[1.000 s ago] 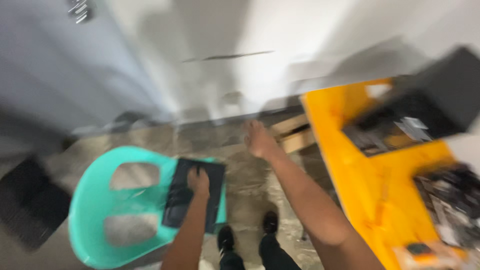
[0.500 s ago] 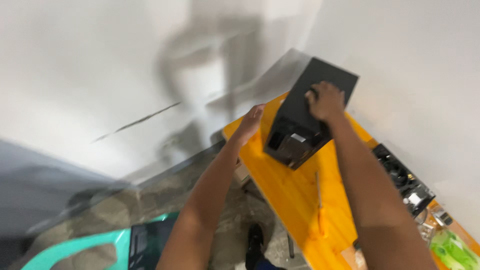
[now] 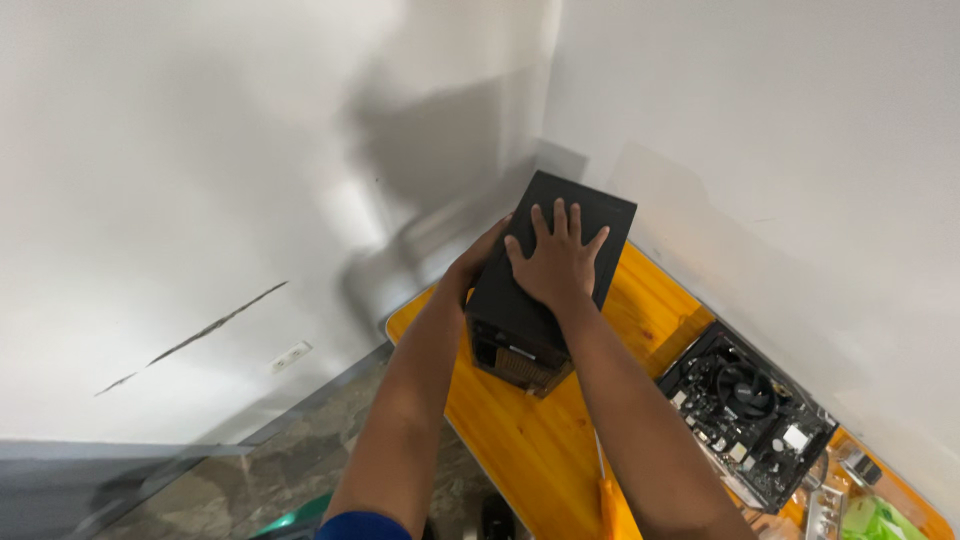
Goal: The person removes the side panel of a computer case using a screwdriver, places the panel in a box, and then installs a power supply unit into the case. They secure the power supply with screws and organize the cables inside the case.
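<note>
While now resting on the counter [image 3: 560,440], no longer lifted: black box [image 3: 550,285].
Pressing down with right hand [image 3: 556,262] spread flat; left hand [image 3: 478,262] clasping the side.

Matt black metal computer case [image 3: 553,290], glossy orange wooden table [image 3: 520,440], smooth white wall [image 3: 200,150]

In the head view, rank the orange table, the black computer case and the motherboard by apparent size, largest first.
1. Orange table, partly cut off.
2. Black computer case, under both hands.
3. Motherboard, only slightly smaller; it lies nearer the camera, so true ranking against the case is unsure.
</note>
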Available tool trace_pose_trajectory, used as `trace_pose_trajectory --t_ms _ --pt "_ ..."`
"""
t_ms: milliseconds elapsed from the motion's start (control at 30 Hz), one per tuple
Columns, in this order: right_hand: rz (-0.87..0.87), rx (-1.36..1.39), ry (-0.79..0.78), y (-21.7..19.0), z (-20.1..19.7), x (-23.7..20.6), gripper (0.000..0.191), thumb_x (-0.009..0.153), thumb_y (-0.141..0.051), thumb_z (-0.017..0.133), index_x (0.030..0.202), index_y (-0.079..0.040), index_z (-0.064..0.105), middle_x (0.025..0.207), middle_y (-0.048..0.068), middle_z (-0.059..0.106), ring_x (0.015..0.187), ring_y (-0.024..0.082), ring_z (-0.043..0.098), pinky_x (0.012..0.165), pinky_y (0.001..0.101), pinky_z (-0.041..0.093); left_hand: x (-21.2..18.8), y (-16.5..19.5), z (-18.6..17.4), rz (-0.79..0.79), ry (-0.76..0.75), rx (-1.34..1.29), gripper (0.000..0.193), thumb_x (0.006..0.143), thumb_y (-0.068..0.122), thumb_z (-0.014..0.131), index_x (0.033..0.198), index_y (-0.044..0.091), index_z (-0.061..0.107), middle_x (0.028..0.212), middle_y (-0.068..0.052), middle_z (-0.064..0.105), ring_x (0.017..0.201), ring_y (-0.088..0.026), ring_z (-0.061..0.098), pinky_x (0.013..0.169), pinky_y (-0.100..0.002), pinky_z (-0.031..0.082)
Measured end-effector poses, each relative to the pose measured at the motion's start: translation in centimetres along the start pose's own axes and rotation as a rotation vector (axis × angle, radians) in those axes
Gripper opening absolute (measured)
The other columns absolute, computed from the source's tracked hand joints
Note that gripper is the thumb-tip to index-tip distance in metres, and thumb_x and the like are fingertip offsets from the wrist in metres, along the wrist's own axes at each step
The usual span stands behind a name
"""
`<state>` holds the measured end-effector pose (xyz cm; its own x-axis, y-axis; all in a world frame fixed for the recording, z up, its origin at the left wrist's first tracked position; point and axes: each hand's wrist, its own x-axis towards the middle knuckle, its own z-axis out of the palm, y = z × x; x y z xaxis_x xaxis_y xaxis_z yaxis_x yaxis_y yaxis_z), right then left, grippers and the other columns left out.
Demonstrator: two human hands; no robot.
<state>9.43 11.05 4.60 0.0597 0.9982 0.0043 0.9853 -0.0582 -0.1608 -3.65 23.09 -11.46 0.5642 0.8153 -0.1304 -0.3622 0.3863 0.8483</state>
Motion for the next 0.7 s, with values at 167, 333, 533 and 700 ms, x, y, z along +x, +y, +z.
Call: trace_pose_trajectory --t_ms 167,333,533,700 --pt "0.019 -0.011 -0.038 -0.2 0.0 0.4 0.077 0.096 -0.068 0.03 0.161 -0.026 0.025 0.17 0.007 0.013 0.157 0.032 0.005 0.118 0.0723 -0.001 1.5 0.3 -0.5 -0.032 0.137 0.149 0.062 0.106 0.051 0.042 0.148 0.006 0.049 0.143 -0.017 0.055 0.126 -0.028 0.056 0.104 -0.04 0.049" --pt "0.029 -0.023 -0.041 -0.7 0.5 0.3 0.078 0.097 -0.068 0.03 0.161 -0.025 0.024 0.17 0.007 0.012 0.157 0.031 0.004 0.117 0.0724 -0.002 -3.6 -0.5 -1.0 0.022 0.141 0.392 0.072 0.104 0.059 0.044 0.149 0.003 0.047 0.147 -0.019 0.054 0.134 -0.029 0.053 0.112 -0.039 0.044" --pt "0.029 -0.002 -0.035 -1.4 0.5 0.1 0.078 0.097 -0.067 0.03 0.162 -0.024 0.023 0.17 0.008 0.012 0.157 0.031 0.003 0.117 0.0728 -0.002 -12.6 2.6 1.3 -0.109 0.091 0.48 0.096 0.09 0.072 0.044 0.161 0.009 0.03 0.155 -0.019 0.043 0.14 -0.029 0.044 0.113 -0.042 0.034" --pt "0.001 0.025 -0.021 -1.4 0.8 -0.2 0.077 0.098 -0.065 0.03 0.162 -0.022 0.025 0.17 0.01 0.012 0.157 0.032 0.003 0.116 0.0747 -0.003 -20.8 3.5 0.3 -0.072 -0.19 0.781 0.106 0.089 0.043 0.078 0.16 0.002 0.01 0.162 -0.022 0.028 0.149 -0.034 0.029 0.119 -0.045 0.026"
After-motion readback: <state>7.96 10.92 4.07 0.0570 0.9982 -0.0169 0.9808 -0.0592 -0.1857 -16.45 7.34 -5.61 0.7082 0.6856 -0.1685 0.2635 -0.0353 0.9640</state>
